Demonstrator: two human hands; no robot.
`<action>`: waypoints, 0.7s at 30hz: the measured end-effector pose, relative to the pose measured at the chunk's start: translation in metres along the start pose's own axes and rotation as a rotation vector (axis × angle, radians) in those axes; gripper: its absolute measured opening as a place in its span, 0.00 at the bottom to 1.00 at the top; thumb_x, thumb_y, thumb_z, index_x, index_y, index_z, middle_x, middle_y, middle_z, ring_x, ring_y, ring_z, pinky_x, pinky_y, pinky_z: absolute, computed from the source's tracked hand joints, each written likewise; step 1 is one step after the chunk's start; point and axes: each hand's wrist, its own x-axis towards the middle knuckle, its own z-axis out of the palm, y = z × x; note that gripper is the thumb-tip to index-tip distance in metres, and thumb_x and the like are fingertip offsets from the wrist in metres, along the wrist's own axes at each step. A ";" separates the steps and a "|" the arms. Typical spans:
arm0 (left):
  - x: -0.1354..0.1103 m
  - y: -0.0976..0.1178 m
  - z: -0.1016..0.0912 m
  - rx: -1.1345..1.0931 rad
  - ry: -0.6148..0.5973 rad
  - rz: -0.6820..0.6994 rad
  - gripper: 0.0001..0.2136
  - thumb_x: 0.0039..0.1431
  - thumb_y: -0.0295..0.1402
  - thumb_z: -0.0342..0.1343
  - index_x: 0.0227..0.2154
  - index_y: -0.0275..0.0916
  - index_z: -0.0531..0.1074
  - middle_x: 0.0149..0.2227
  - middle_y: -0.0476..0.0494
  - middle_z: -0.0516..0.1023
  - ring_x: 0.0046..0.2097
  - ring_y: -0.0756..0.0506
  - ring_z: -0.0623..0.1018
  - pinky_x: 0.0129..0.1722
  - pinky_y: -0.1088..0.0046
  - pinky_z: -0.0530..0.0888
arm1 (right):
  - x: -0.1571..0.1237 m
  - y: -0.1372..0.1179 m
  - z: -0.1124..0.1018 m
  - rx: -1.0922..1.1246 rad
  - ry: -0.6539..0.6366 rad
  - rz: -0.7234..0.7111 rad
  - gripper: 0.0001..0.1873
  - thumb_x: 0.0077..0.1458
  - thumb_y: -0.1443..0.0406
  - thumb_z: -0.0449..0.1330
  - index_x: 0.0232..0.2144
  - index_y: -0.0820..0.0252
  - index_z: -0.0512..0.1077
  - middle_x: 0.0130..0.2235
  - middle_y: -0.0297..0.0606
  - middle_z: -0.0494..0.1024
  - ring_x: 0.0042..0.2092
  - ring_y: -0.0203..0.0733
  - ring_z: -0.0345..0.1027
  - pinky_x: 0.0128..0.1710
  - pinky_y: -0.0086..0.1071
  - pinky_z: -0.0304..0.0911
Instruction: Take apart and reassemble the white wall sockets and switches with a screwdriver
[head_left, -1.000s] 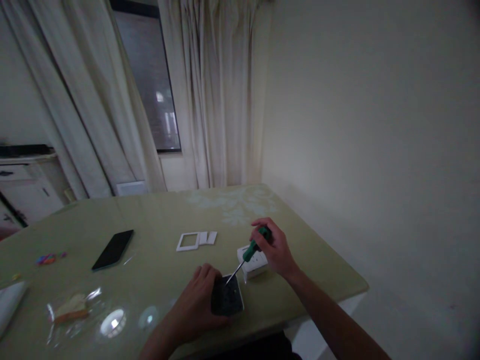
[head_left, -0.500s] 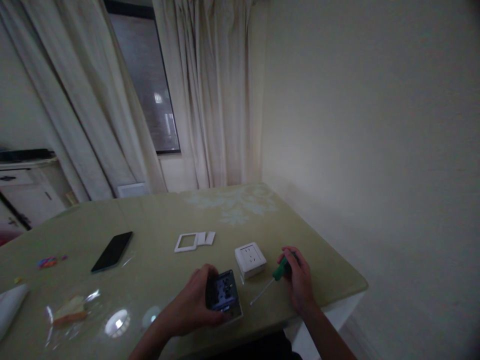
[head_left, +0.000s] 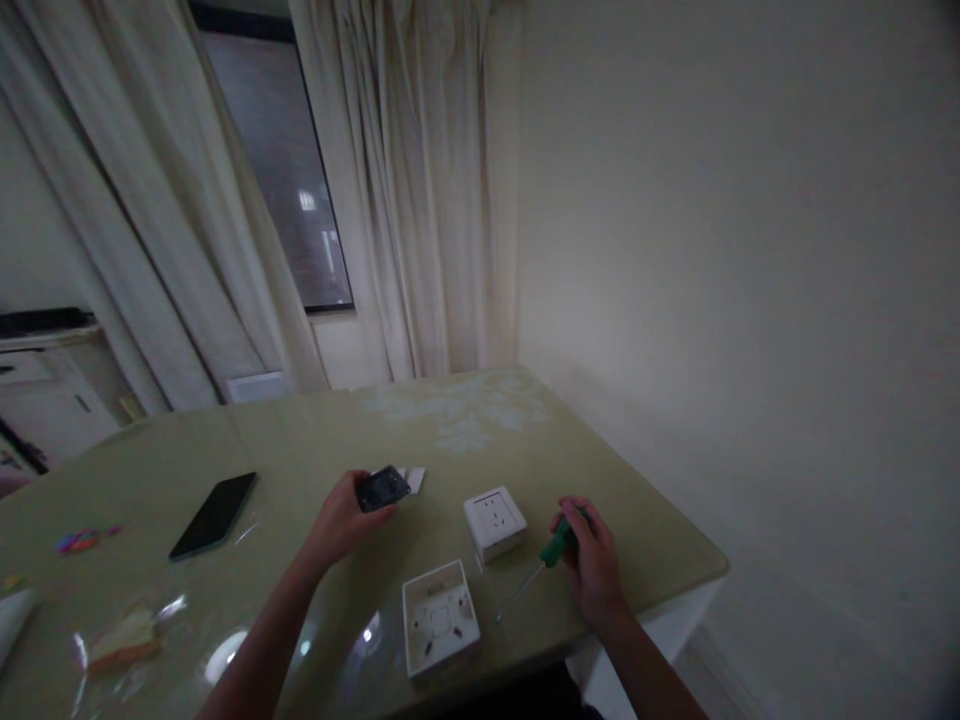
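My left hand (head_left: 341,520) is closed on a small dark socket insert (head_left: 382,488), held just above the white frame pieces (head_left: 412,478) at mid table. My right hand (head_left: 589,560) rests near the table's right edge, wrapped around a green-handled screwdriver (head_left: 551,550) whose shaft lies on the table pointing left and toward me. A white base plate (head_left: 440,627) lies near the front edge between my arms. A white wall socket (head_left: 494,521) sits just behind it, left of the screwdriver.
A black phone (head_left: 213,514) lies at the left of the olive table (head_left: 315,440). Small coloured bits (head_left: 75,541) and a clear wrapper with a brownish piece (head_left: 120,640) lie further left. Curtains and a window stand behind; a bare wall runs along the right.
My left hand lifted the dark insert off the white base plate and carried it away toward the frame pieces. My right hand came down from the insert and laid the screwdriver on the table.
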 end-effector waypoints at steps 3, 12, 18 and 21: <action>0.021 -0.019 -0.010 0.017 0.047 -0.078 0.35 0.38 0.56 0.70 0.45 0.37 0.73 0.43 0.35 0.84 0.48 0.26 0.82 0.48 0.53 0.76 | -0.002 -0.001 -0.001 -0.013 -0.006 0.002 0.29 0.42 0.42 0.75 0.31 0.57 0.74 0.25 0.29 0.74 0.24 0.35 0.64 0.19 0.24 0.54; 0.044 -0.050 -0.030 -0.023 -0.094 -0.139 0.29 0.37 0.57 0.72 0.36 0.39 0.81 0.27 0.47 0.83 0.35 0.34 0.83 0.34 0.65 0.74 | -0.005 -0.001 -0.008 -0.053 -0.019 0.029 0.28 0.45 0.42 0.74 0.34 0.56 0.75 0.26 0.30 0.75 0.25 0.36 0.65 0.20 0.24 0.56; 0.039 -0.055 -0.034 -0.040 -0.108 -0.156 0.28 0.41 0.61 0.69 0.35 0.41 0.81 0.31 0.44 0.86 0.37 0.33 0.84 0.36 0.64 0.75 | -0.006 -0.002 -0.010 -0.086 0.008 0.046 0.29 0.42 0.41 0.75 0.34 0.55 0.77 0.26 0.32 0.75 0.26 0.38 0.65 0.20 0.25 0.58; 0.037 -0.057 -0.036 -0.022 -0.099 -0.179 0.29 0.44 0.63 0.67 0.34 0.41 0.82 0.31 0.43 0.86 0.36 0.33 0.84 0.36 0.64 0.75 | -0.006 -0.002 -0.011 -0.093 0.037 0.069 0.31 0.39 0.40 0.76 0.34 0.55 0.77 0.25 0.32 0.75 0.26 0.38 0.64 0.19 0.25 0.59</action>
